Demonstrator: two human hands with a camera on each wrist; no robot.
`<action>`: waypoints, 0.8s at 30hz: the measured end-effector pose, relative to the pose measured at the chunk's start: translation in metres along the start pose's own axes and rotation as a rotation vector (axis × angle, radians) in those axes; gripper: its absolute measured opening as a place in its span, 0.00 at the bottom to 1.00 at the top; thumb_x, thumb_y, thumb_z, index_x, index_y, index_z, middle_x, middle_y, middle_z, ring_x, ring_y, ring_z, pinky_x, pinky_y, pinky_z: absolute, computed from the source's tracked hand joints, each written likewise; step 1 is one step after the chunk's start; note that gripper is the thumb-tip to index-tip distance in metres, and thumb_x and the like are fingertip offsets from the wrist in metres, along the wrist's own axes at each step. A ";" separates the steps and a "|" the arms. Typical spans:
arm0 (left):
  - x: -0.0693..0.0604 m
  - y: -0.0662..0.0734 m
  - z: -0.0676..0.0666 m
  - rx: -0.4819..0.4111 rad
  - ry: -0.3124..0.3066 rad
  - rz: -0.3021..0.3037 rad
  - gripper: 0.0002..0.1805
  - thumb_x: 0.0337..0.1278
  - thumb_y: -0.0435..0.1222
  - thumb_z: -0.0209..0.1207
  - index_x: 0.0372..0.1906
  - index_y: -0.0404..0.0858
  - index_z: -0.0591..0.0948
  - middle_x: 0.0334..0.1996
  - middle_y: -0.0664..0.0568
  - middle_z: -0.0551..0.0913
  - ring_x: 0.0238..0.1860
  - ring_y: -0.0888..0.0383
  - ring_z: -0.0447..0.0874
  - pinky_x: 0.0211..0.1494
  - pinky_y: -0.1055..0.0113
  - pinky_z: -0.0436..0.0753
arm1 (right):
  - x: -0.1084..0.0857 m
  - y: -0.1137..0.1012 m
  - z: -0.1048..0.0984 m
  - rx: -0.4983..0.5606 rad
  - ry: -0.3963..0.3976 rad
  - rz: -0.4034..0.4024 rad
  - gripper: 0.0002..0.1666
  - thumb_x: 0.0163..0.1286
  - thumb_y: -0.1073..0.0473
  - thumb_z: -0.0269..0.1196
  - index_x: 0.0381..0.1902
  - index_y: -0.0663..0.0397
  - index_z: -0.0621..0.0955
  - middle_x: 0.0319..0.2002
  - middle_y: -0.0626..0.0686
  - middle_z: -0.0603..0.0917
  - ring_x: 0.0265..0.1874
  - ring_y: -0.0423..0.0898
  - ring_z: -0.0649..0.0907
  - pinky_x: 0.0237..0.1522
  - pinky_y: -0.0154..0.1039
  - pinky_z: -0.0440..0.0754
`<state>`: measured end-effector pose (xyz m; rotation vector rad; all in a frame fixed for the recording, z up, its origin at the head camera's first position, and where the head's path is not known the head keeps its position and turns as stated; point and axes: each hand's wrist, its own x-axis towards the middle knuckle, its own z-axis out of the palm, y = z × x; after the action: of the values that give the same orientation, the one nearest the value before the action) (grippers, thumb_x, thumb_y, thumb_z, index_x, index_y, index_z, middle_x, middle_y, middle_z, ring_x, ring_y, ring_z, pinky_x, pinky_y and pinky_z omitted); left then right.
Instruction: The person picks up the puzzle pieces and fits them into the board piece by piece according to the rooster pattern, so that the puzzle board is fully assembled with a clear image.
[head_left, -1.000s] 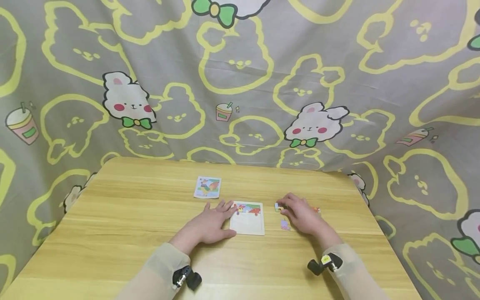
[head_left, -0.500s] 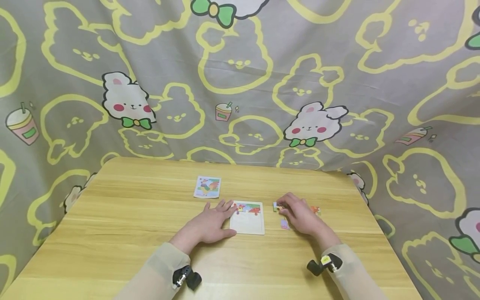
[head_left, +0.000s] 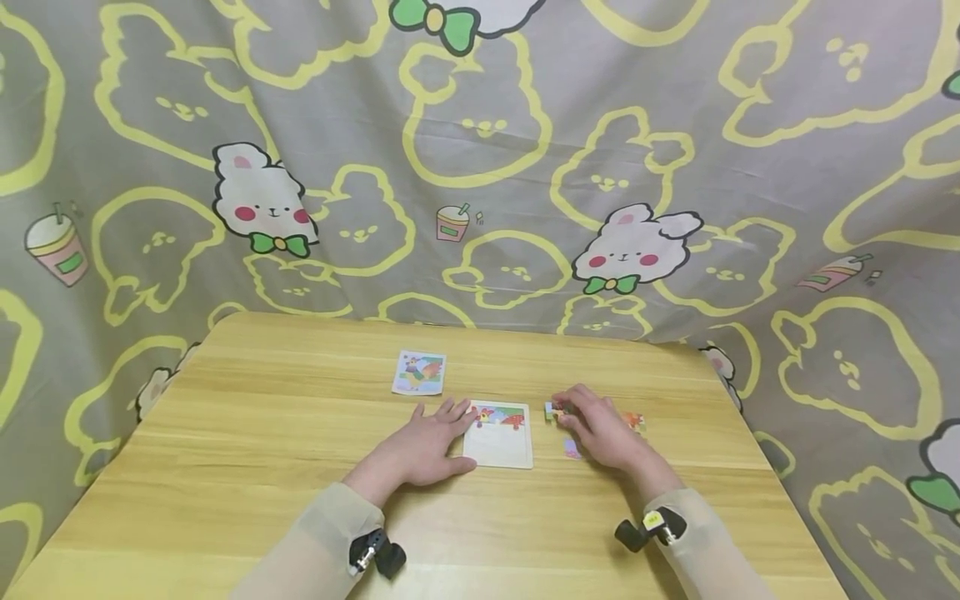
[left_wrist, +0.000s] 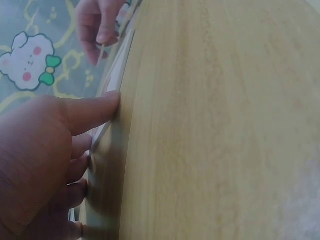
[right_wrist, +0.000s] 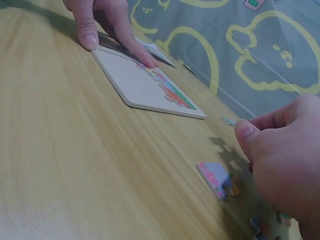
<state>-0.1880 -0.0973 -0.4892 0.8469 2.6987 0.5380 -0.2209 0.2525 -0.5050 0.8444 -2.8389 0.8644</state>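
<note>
A square white puzzle tray (head_left: 498,448) lies flat, the left hand (head_left: 426,450) touching its left side and colourful set pieces (head_left: 501,417) filling its far strip (the nearer part is bare), while the right hand (head_left: 603,429) pinches a jigsaw piece (head_left: 551,412) above a flat lilac-and-pink piece (right_wrist: 212,175) and other loose pieces (head_left: 635,420).

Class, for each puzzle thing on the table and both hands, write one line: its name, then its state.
Puzzle tray: partly filled, nearer part bare.
Pieces in the tray: in a row along its far side.
Picture card: picture side up, outside the tray.
Lilac-and-pink piece: loose on the table.
Held piece: pinched, raised off the table.
Left hand: fingers spread, touching the tray.
Right hand: pinching the held piece.
</note>
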 end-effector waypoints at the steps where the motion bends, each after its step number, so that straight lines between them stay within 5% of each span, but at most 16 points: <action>1: 0.000 0.000 0.000 0.002 -0.001 0.000 0.44 0.73 0.58 0.60 0.83 0.41 0.64 0.84 0.46 0.54 0.84 0.42 0.48 0.78 0.29 0.48 | 0.000 0.000 0.000 0.003 0.002 -0.001 0.19 0.78 0.60 0.65 0.63 0.55 0.81 0.56 0.47 0.83 0.58 0.52 0.83 0.54 0.51 0.71; 24: 0.000 0.002 -0.001 0.004 -0.002 0.006 0.43 0.73 0.57 0.61 0.83 0.40 0.64 0.84 0.46 0.55 0.83 0.41 0.49 0.78 0.29 0.50 | 0.009 -0.024 0.011 0.060 -0.011 -0.065 0.18 0.78 0.59 0.65 0.62 0.50 0.81 0.55 0.43 0.81 0.48 0.40 0.82 0.54 0.49 0.66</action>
<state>-0.1872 -0.0964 -0.4870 0.8558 2.6971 0.5334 -0.2153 0.2253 -0.5007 0.9462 -2.7901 0.9440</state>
